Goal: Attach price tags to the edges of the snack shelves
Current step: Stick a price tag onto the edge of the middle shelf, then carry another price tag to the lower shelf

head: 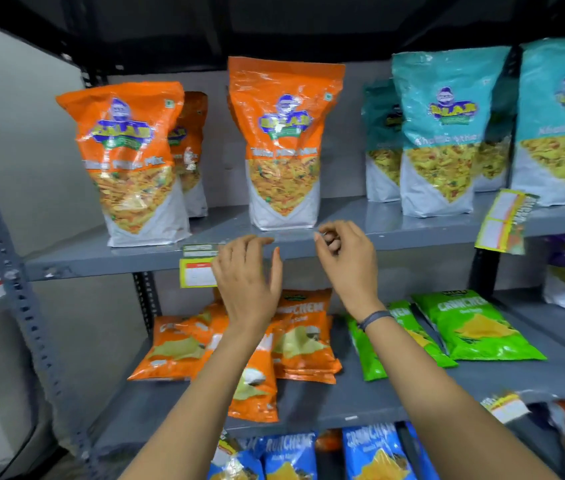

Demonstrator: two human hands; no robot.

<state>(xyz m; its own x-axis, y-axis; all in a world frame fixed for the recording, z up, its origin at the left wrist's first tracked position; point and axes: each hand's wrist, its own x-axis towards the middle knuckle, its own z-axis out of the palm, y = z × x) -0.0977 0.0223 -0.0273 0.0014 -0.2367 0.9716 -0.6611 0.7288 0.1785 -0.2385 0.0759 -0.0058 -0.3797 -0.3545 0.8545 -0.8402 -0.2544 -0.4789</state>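
2 hands work at the top shelf's [308, 249] front edge: the left hand [246, 282] spread flat and empty beside a hanging tag [196, 271], the right hand [343, 258] pinching something unclear. Pressed poorly, the tag could peel off.

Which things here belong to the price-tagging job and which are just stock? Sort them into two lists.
Job:
- left hand, open, at the price tag
- right hand, fingers curled; whether it holds anything is unclear
- top shelf edge
- second tag, to the right

Just stock:
- orange pouches
- teal pouches
- orange packets
- green packets
- blue packets
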